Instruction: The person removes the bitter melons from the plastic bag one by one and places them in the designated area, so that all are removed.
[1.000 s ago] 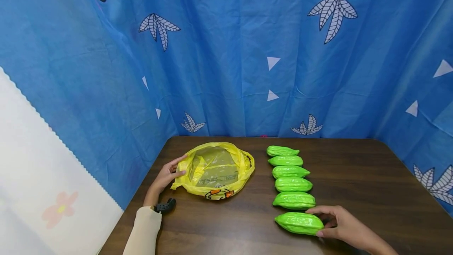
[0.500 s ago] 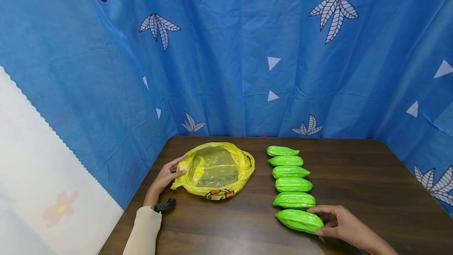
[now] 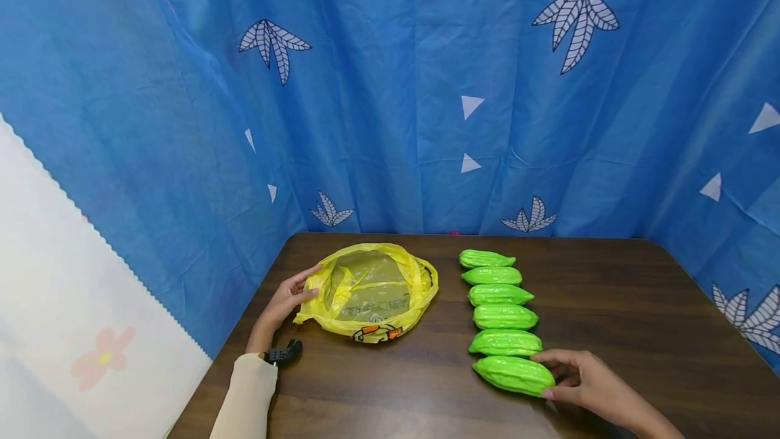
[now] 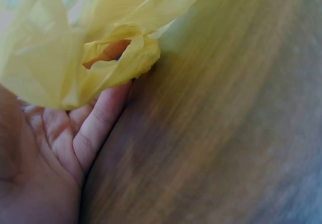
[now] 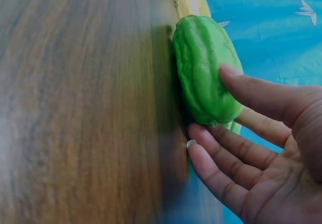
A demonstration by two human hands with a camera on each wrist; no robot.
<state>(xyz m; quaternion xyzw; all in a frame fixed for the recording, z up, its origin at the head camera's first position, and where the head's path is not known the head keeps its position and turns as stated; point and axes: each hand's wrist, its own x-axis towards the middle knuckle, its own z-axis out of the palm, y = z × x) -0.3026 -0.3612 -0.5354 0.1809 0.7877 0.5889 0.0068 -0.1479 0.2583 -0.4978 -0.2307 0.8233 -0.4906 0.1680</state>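
A yellow plastic bag (image 3: 420,290) stands with its mouth spread on the table's left half. My left hand (image 3: 283,300) holds the bag's left side; in the left wrist view, yellow film (image 4: 45,53) hides the fingertips. Several glossy green ridged gourds, shaped like bitter melons, form a column to the right of the bag. My right hand (image 3: 579,381) grips the right end of the nearest gourd (image 3: 512,374), which lies close against the gourd (image 3: 506,342) behind it. In the right wrist view, the thumb presses on the gourd's side (image 5: 204,68) and the fingers reach under its end.
The dark wooden table (image 3: 365,398) ends at a blue patterned curtain (image 3: 378,120) at the back and sides. A white cloth (image 3: 73,303) hangs at the left. A black strap (image 3: 285,352) sits at the left wrist.
The right hand has shifted the nearest gourd slightly away from me, narrowing the gap to the one behind it. The left hand and bag have stayed in place.
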